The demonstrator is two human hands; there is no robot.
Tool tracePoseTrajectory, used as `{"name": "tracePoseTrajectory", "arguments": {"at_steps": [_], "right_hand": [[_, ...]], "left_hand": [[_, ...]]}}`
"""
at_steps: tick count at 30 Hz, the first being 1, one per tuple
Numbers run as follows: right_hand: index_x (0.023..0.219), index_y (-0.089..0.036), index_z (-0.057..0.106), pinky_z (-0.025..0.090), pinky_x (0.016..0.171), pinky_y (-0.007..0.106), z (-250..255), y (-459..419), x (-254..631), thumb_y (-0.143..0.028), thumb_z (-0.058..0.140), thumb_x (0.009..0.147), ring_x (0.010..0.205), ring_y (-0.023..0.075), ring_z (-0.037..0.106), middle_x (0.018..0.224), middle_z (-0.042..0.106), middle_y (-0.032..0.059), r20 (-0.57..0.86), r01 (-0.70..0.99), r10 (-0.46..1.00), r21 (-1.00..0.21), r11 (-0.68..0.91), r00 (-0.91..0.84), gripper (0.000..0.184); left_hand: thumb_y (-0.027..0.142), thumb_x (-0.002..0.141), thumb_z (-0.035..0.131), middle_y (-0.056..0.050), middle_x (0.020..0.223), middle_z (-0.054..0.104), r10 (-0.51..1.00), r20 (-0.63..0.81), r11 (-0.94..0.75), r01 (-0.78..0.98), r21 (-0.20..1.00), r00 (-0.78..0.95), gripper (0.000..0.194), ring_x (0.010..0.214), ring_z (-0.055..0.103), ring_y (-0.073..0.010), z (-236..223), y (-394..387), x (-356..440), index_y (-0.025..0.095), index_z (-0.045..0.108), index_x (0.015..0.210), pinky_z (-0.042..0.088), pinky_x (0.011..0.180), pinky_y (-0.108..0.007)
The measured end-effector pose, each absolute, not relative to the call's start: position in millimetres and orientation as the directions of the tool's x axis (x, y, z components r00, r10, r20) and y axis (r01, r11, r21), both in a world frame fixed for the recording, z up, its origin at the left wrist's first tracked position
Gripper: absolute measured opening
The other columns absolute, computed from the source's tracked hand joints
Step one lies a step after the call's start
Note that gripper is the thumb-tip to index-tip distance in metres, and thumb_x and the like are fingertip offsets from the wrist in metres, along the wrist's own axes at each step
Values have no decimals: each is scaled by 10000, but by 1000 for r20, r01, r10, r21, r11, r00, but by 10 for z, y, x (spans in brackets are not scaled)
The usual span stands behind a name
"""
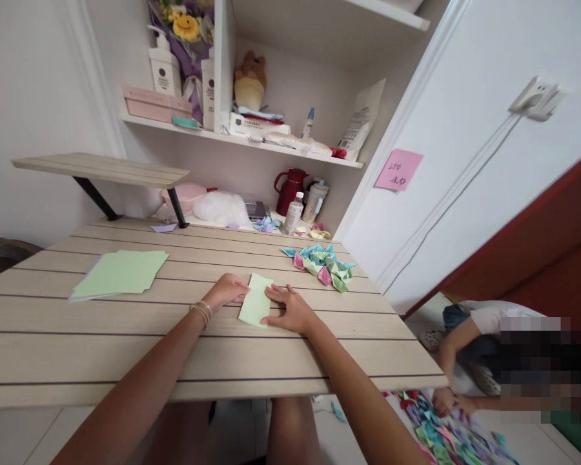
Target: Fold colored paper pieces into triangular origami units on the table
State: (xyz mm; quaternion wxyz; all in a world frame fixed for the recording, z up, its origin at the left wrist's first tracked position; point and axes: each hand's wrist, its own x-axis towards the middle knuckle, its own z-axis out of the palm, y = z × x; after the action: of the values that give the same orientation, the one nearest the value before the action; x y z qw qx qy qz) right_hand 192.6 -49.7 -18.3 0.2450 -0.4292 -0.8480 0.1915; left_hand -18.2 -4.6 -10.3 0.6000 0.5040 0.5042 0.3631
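Here, my left hand point(228, 290) pinches the green paper point(255, 303) while my spread right hand point(293, 310) braces its opposite edge, seemingly to steady it on the tabletop point(91, 349).

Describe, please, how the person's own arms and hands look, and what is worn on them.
Both forearms are uncovered, with no sleeves in view. The left hand has thin bracelets at its wrist, gold-toned. The right hand wears no bracelet. Neither has a glove.
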Motion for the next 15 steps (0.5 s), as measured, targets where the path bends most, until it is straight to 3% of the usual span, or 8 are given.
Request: {"name": "tracePoseTrajectory", "arguments": {"at_steps": [5,15], "right_hand": [[1316,-265,337,-8,1020,565,-144,-535,1923,-591,641,574,1324,315,58,1316,437,46,167,753,875,-453,477,-454,866],[1376,-308,100,-93,1012,540,-6,-492,1916,-681,581,545,1324,301,-52,1433,215,-19,-92,843,884,-359,400,-459,1029]], "left_hand": [[222,492,726,-34,551,649,941,-247,234,81,969,232,194,604,628,-173,-105,-48,-186,88,644,606,507,690,-315],[254,484,737,-45,591,658,941,-246,229,97,969,231,256,615,626,-173,-84,-68,-205,81,643,647,502,669,-301]]}}
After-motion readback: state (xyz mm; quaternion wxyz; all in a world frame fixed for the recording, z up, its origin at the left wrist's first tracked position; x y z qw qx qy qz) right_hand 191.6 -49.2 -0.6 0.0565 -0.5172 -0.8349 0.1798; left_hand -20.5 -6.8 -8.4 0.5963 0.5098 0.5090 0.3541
